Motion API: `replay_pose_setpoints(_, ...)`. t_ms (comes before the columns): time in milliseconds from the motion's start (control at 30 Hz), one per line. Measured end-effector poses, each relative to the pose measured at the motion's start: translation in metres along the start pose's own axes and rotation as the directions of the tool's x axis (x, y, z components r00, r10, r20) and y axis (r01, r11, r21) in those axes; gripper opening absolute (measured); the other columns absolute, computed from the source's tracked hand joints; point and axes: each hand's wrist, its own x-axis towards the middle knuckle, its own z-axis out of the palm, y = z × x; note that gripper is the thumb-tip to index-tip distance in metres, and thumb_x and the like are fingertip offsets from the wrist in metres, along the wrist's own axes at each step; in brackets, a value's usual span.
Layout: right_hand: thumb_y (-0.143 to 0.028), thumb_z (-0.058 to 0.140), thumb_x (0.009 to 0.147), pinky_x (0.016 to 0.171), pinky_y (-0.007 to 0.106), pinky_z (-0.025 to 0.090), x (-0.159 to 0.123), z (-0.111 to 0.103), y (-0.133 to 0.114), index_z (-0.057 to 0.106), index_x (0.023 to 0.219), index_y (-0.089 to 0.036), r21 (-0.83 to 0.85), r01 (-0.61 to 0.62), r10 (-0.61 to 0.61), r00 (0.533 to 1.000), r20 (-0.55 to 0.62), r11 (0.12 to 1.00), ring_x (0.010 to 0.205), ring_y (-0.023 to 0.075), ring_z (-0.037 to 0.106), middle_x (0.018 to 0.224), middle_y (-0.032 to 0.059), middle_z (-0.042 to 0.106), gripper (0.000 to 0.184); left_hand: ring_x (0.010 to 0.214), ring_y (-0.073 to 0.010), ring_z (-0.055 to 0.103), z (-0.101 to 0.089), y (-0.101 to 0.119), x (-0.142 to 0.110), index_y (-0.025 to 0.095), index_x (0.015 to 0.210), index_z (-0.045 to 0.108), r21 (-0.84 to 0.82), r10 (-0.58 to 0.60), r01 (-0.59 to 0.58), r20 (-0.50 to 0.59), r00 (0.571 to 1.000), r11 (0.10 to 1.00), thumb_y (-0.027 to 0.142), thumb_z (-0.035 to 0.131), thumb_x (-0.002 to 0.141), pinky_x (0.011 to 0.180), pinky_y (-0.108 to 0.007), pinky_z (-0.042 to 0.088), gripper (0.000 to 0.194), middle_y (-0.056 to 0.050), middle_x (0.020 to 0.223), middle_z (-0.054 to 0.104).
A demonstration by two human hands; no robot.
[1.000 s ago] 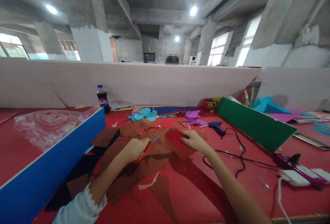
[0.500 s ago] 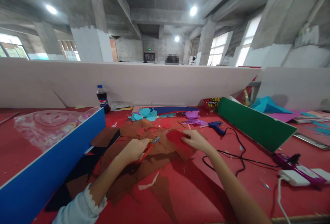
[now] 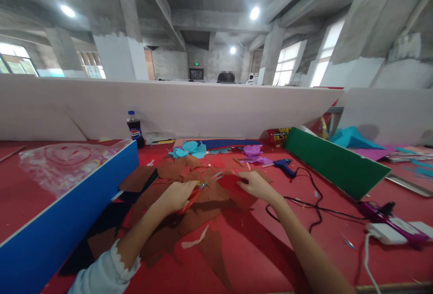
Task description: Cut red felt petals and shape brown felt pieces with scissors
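Note:
My left hand [image 3: 180, 196] is closed around the orange handles of a pair of scissors [image 3: 193, 198]. The blades point right, towards a sheet of red paper [image 3: 233, 185], with their tips near its left edge. My right hand [image 3: 254, 184] pinches that red paper at its right side; the fingertips are partly hidden behind the hand. Brown paper [image 3: 203, 215] lies in overlapping pieces beneath both hands. Closer to me rest a pointed brown scrap [image 3: 216, 253] and a pale paper strip [image 3: 196, 240].
A blue board [image 3: 84, 190] stands at left, a green board [image 3: 334, 163] at right. Teal paper flowers [image 3: 190, 149], a purple paper flower [image 3: 252, 150], and a cola bottle [image 3: 134, 129] sit farther back. A glue gun [image 3: 284, 166] trails its black cable near my right arm, towards a power strip [image 3: 392, 224].
The scissors' blades have shifted slightly relative to the paper, and the red paper is tilted a little differently. Both hands stay in nearly the same place.

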Motion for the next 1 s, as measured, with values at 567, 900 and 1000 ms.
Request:
replay_pose_setpoints(567, -0.012, 0.043, 0.067, 0.05, 0.023, 0.019, -0.0006, -0.007, 0.0011, 0.044, 0.055, -0.016, 0.003, -0.008, 0.008, 0.998, 0.066, 1.0, 0.051, 0.0098, 0.034, 0.054, -0.0015, 0.047, 0.012, 0.083, -0.0232, 0.061, 0.004, 0.0026, 0.0024, 0.017, 0.112, 0.041, 0.054, -0.009, 0.006, 0.045, 0.999, 0.999, 0.02, 0.038, 0.08, 0.069, -0.031, 0.043, 0.032, -0.01, 0.096, 0.062)
replay_pose_setpoints(900, -0.012, 0.042, 0.067, 0.049, 0.023, 0.02, -0.0013, -0.0065, 0.0034, 0.042, 0.055, -0.016, 0.032, 0.0, -0.002, 0.998, 0.061, 0.999, 0.051, 0.0094, 0.035, 0.054, -0.0021, 0.046, 0.012, 0.092, -0.0227, 0.058, 0.0027, 0.0021, 0.0015, 0.017, 0.111, 0.042, 0.028, -0.017, 0.015, 0.055, 0.998, 0.999, 0.017, 0.04, 0.077, 0.074, -0.03, 0.042, 0.034, -0.01, 0.101, 0.06)
replay_pose_setpoints(1000, -0.013, 0.042, 0.067, 0.05, 0.023, 0.02, -0.0011, -0.0062, 0.0039, 0.042, 0.056, -0.016, 0.037, -0.004, 0.002, 0.998, 0.056, 0.999, 0.051, 0.0097, 0.035, 0.054, -0.0018, 0.046, 0.012, 0.093, -0.0232, 0.057, -0.0001, 0.0033, 0.001, 0.018, 0.111, 0.042, 0.015, -0.024, 0.023, 0.067, 0.997, 1.0, 0.017, 0.041, 0.076, 0.074, -0.03, 0.042, 0.035, -0.01, 0.104, 0.06)
